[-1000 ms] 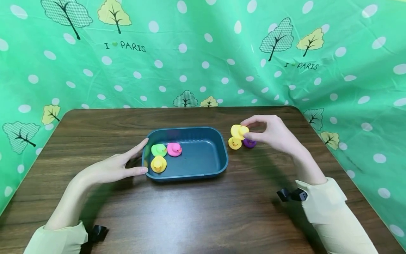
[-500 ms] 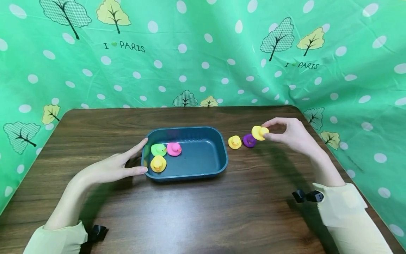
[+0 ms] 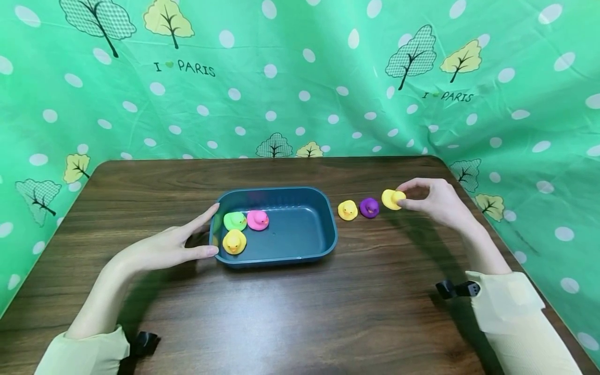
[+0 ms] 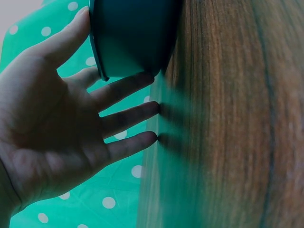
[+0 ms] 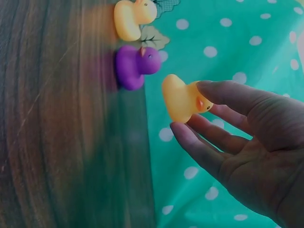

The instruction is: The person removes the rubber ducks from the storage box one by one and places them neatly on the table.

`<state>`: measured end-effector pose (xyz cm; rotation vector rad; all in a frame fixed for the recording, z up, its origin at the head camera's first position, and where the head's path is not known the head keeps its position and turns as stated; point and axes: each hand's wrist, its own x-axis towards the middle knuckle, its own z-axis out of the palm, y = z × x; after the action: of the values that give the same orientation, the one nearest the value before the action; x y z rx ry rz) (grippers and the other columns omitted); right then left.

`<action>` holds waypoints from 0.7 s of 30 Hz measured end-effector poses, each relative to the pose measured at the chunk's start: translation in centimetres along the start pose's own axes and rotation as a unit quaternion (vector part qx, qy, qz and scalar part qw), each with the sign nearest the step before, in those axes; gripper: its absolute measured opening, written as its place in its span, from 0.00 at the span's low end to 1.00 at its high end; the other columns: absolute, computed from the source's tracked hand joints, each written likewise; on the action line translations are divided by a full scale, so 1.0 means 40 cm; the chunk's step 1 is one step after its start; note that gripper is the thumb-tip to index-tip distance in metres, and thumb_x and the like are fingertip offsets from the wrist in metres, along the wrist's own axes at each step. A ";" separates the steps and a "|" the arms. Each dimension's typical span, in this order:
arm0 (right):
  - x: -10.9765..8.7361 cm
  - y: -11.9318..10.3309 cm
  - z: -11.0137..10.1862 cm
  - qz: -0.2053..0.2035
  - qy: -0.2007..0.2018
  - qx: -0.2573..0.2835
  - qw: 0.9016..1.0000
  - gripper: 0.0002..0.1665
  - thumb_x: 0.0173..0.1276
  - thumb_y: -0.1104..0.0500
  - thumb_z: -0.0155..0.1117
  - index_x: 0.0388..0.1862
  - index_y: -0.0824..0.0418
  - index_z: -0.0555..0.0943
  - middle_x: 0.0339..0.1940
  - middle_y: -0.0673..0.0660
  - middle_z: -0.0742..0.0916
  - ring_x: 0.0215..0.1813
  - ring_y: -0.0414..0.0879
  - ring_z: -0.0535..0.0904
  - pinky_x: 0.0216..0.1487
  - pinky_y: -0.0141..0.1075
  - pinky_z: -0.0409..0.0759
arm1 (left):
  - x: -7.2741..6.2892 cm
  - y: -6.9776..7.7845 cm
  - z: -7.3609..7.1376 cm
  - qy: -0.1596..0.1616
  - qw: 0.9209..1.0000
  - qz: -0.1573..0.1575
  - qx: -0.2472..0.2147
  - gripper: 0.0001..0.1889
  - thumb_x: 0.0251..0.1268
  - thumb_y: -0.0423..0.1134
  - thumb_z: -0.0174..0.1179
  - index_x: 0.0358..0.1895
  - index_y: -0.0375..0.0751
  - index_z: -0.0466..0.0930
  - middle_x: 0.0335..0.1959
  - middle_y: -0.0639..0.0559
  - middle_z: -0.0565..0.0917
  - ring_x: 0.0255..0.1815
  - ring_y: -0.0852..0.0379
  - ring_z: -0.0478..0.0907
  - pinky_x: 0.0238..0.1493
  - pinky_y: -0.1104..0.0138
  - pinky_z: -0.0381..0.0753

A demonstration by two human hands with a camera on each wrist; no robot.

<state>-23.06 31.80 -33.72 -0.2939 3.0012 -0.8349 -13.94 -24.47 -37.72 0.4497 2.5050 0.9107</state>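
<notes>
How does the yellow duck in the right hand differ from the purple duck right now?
Colour: the held duck is yellow, the purple duck purple. Support: the right hand pinches the held duck above the table, while the purple duck stands on it. Pose: in the head view, the held duck's head points toward the hand; the purple duck faces the person. Both are toy ducks of similar shape.

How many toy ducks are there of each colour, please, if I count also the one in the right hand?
Yellow: 3 (duck in the tray, duck on the table, held duck)
Green duck: 1
Pink duck: 1
Purple duck: 1
Total: 6
</notes>
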 end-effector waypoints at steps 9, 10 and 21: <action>0.010 0.037 0.014 0.011 -0.004 -0.003 1.000 0.21 0.65 0.45 0.76 0.52 0.55 0.89 0.51 0.60 0.91 0.47 0.41 0.80 0.40 0.30 0.74 | 0.001 0.000 -0.001 0.000 1.000 -0.002 0.000 0.49 0.71 0.67 0.57 0.83 0.75 0.31 0.86 0.43 0.49 0.84 0.34 0.53 0.73 0.35 0.66; 0.010 0.041 0.016 0.010 -0.005 -0.002 1.000 0.21 0.65 0.45 0.76 0.52 0.55 0.88 0.51 0.61 0.91 0.48 0.43 0.81 0.40 0.30 0.74 | 0.001 0.001 -0.002 0.000 1.000 -0.002 0.000 0.49 0.71 0.67 0.57 0.83 0.74 0.31 0.86 0.43 0.49 0.84 0.34 0.53 0.73 0.35 0.67; 0.012 0.064 0.040 0.022 -0.037 -0.006 0.999 0.24 0.67 0.44 0.74 0.54 0.57 0.87 0.51 0.62 0.91 0.46 0.42 0.81 0.46 0.33 0.75 | 0.003 0.000 -0.003 -0.003 1.000 -0.003 -0.009 0.49 0.72 0.64 0.58 0.83 0.75 0.31 0.86 0.44 0.48 0.85 0.35 0.51 0.73 0.34 0.65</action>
<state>-23.88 33.06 -36.38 -0.2526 2.9338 -0.7832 -14.09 -24.49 -37.66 0.4382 2.4905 0.9268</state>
